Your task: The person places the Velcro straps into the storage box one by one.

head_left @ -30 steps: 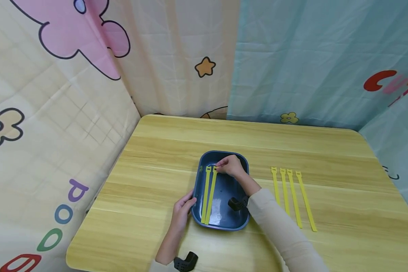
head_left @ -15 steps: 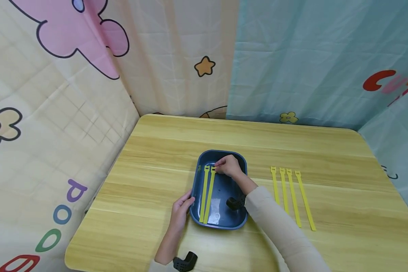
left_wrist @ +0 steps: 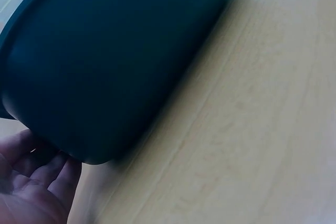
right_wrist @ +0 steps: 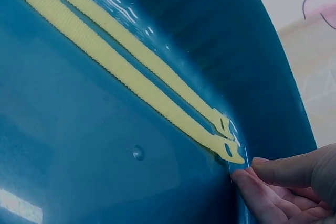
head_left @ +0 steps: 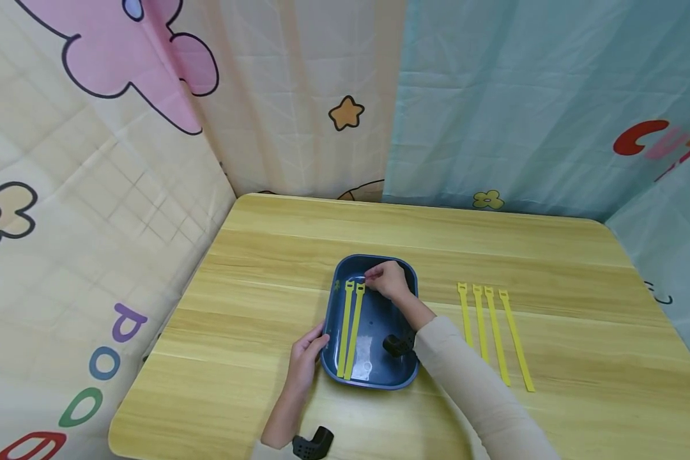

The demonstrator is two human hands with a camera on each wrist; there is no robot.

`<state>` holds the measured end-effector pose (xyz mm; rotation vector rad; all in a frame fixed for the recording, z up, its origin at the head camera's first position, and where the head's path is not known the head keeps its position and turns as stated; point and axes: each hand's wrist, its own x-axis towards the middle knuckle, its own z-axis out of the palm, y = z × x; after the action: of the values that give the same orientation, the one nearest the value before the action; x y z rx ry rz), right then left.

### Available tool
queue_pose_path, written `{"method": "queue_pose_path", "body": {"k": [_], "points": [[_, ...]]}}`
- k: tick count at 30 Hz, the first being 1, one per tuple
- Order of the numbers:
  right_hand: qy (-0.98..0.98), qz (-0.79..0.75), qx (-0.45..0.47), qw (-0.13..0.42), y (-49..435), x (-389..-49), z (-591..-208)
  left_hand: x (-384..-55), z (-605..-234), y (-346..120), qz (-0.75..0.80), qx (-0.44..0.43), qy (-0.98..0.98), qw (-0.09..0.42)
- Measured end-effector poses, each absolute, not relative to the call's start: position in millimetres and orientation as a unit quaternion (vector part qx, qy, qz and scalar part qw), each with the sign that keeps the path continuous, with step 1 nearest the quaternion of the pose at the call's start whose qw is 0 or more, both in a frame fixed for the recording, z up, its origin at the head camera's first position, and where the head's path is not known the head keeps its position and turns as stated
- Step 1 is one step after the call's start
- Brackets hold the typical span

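Two yellow hook-and-loop cable ties (head_left: 343, 329) (right_wrist: 105, 51) lie side by side, lengthwise, along the left half of a dark blue plastic tray (head_left: 388, 374). Their slotted heads point to the tray's far end. My right hand (head_left: 386, 281) is inside the tray at that end. In the right wrist view its thumb and fingertips (right_wrist: 268, 169) are just off the head of the nearer tie, with nothing between them. My left hand (head_left: 306, 358) grips the tray's left side, thumb at the rim; the left wrist view shows its fingers (left_wrist: 63, 179) against the outer wall.
Several more yellow cable ties (head_left: 497, 332) lie in a spaced row on the wooden table (head_left: 253, 268), right of the tray; my right sleeve (head_left: 471, 383) partly covers some. Printed curtains (head_left: 299, 96) hang behind the table and at its sides.
My right fingertips have let go of the second cable tie's head and moved slightly away from it. Both ties stay in the tray, and my left hand keeps its grip.
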<state>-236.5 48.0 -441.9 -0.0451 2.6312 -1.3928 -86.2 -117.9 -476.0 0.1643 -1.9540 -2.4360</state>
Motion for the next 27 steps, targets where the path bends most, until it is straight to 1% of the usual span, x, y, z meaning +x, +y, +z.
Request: {"method": "queue_pose_path", "body": {"k": [4,8,13,15,18,23,27], "points": [[0.87,-0.488,-0.022,0.074,48,-236,-440,-87,-483,-119,-0.772,0.037,-0.634,0.023],[0.836,-0.539,-0.053,0.087,53,-232,-434,-89,-490,-119,-0.77,0.012,-0.637,0.036],[0.791,-0.594,-0.104,0.107,73,-224,-423,-87,-485,-116,-0.773,0.027,-0.634,0.015],[0.781,-0.605,-0.11,0.104,85,-221,-417,-86,-481,-115,-0.775,0.043,-0.631,0.001],[0.781,-0.61,-0.107,0.082,107,-219,-408,-86,-478,-116,-0.78,0.058,-0.623,-0.01],[0.8,-0.593,-0.091,0.026,148,-221,-403,-85,-476,-117,-0.783,0.064,-0.619,-0.007],[0.829,-0.556,-0.065,0.011,177,-226,-409,-84,-475,-118,-0.781,0.064,-0.621,-0.006]]}}
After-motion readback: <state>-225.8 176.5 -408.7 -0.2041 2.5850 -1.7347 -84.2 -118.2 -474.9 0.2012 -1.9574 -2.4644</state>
